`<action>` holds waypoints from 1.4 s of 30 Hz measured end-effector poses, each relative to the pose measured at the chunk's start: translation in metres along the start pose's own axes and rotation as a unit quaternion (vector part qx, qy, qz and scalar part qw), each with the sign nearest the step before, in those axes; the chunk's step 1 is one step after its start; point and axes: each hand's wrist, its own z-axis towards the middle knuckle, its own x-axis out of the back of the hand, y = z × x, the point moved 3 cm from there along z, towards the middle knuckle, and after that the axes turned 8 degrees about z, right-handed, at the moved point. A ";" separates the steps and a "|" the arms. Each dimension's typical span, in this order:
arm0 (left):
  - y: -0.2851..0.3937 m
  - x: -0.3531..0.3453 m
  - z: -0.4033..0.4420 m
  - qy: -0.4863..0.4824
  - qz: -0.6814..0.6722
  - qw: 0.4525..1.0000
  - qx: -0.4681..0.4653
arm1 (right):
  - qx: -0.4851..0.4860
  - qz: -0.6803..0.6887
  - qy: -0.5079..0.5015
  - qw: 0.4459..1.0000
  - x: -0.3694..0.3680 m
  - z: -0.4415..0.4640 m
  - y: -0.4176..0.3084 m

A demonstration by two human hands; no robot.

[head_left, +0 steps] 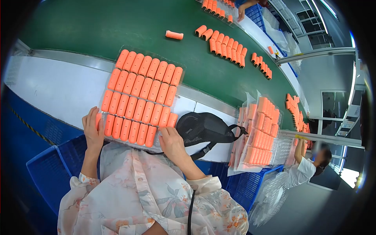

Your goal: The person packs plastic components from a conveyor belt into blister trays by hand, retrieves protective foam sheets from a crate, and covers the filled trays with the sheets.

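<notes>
Clear tray: it is a transparent plastic tray (131,145) on the white table edge (47,78), holding rounded orange pieces (125,130) in four slanting rows.
Left hand: the left hand (93,131) has thumb and fingers closed around an orange piece at the tray's near left corner.
Right hand: the right hand (172,145) has bent fingers beside the near right corner, just by another orange piece (172,119); whether they pinch it, I cannot tell.
Good handling: I think each piece should be kept in line with its neighbours and pressed lightly, so the thin tray does not bend.
Black mesh bag: the bag (199,129) lies close to the right hand, and its strap could catch the wrist.
Green surface: the long green worktop (117,23) carries one loose piece (174,35) and further groups.
Right side: filled trays (260,137) are stacked beyond the bag; a co-worker (303,168) is farther along.
</notes>
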 end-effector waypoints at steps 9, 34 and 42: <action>-0.021 -0.034 -0.013 -0.059 0.094 0.994 -0.016 | -0.047 -0.014 0.082 0.995 0.032 0.013 0.031; 0.077 -0.069 -0.037 -0.215 0.061 0.947 -0.232 | -0.164 -0.086 -0.068 0.980 0.010 0.023 0.012; 0.075 -0.067 -0.034 -0.225 0.029 0.949 -0.218 | -0.153 -0.111 -0.073 0.979 -0.008 0.009 0.014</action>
